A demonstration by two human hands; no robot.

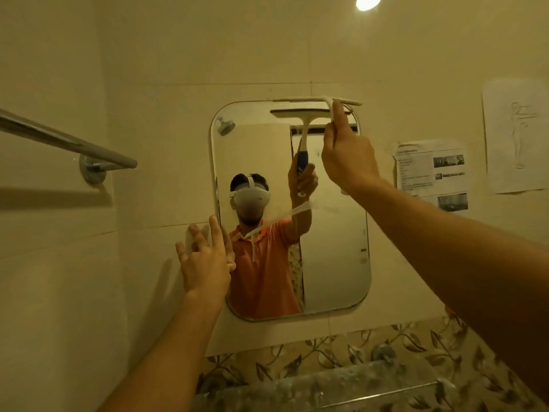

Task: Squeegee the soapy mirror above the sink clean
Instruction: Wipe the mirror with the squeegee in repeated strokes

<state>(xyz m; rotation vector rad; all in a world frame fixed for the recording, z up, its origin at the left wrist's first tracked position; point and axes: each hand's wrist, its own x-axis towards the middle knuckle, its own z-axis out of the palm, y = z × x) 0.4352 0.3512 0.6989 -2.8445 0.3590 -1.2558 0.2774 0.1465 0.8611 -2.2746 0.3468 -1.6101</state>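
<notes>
A rounded rectangular mirror (pixel 335 248) hangs on the tiled wall, with a thin line of soap foam running across its middle. My right hand (pixel 349 157) grips the handle of a white squeegee (pixel 318 101), whose blade lies along the mirror's top right edge. My left hand (pixel 205 260) rests with spread, straight fingers against the mirror's left edge and the wall beside it. The mirror reflects a person in an orange shirt and the squeegee.
A metal towel rail (pixel 68 144) juts from the left wall. Two paper sheets (pixel 432 173) are stuck right of the mirror. A glass shelf (pixel 326 385) sits below, in front of leaf-patterned tiles. A ceiling lamp (pixel 368 2) glows above.
</notes>
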